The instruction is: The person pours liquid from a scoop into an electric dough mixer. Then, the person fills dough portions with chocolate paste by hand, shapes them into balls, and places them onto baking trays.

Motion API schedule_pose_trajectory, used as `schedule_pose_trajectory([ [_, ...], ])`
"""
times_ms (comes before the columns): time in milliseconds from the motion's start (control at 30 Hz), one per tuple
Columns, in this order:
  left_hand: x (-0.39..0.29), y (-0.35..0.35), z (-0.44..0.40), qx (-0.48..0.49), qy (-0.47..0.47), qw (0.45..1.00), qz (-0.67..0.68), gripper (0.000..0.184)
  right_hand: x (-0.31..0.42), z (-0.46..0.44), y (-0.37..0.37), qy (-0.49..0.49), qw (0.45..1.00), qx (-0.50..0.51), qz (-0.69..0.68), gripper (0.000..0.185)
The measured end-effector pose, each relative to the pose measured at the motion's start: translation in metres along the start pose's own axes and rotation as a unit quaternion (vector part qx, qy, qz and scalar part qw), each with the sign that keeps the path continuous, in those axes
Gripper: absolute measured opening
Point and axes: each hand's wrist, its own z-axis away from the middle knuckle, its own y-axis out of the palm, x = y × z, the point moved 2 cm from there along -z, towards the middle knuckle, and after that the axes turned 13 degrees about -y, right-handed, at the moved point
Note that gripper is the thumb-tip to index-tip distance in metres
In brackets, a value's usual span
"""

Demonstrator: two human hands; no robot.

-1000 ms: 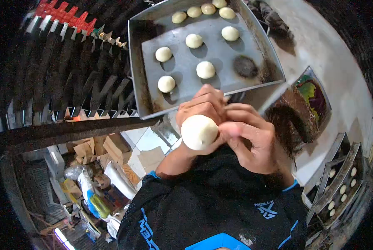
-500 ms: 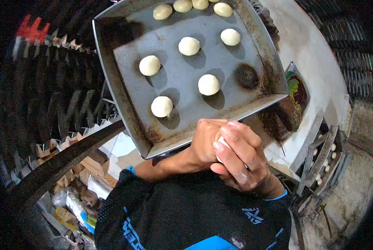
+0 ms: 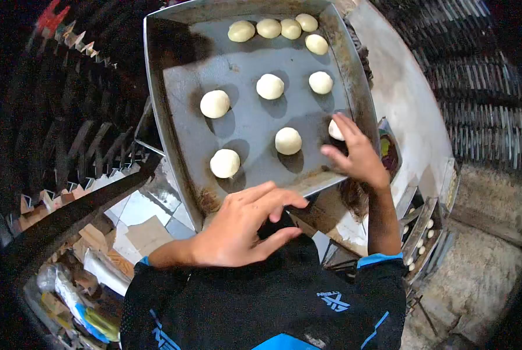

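Observation:
Round, pale dough balls, one of them a front ball (image 3: 288, 141), sit spaced apart in a worn metal baking tray (image 3: 246, 119). My right hand (image 3: 359, 156) reaches over the tray's right side, thumb and fingers apart. Its fingertips partly cover another dough ball (image 3: 335, 130); the thumb looks clear of it, and whether the fingers touch it I cannot tell. Near the tray's front edge, my left hand (image 3: 243, 224) hovers empty with fingers loosely curved and thumb apart. Flatter, yellower dough pieces (image 3: 269, 28) lie close together at the back.
Dark slatted racks (image 3: 77, 157) stand to the left. Cardboard and plastic wrappings (image 3: 91, 297) lie at the lower left. On the right, a wooden rack (image 3: 421, 236) carries several more pale balls beside a light tabletop (image 3: 407, 93).
My hands, earlier clasped around a dough ball, have come apart. The right one has moved forward into the tray, where a ball now sits at its fingers. The view has shifted slightly.

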Motion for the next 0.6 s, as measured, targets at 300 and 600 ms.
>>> schedule_pose_trajectory([
  [300,0.018,-0.009,0.002,-0.136,-0.019,0.986,-0.091,0.013,0.009,0.006,0.003,0.040,0.992,0.117,0.000,0.089],
  [600,0.017,0.014,0.001,-0.335,0.019,0.916,-0.220,0.019,0.011,0.040,-0.008,-0.036,0.994,0.088,0.061,0.076],
])
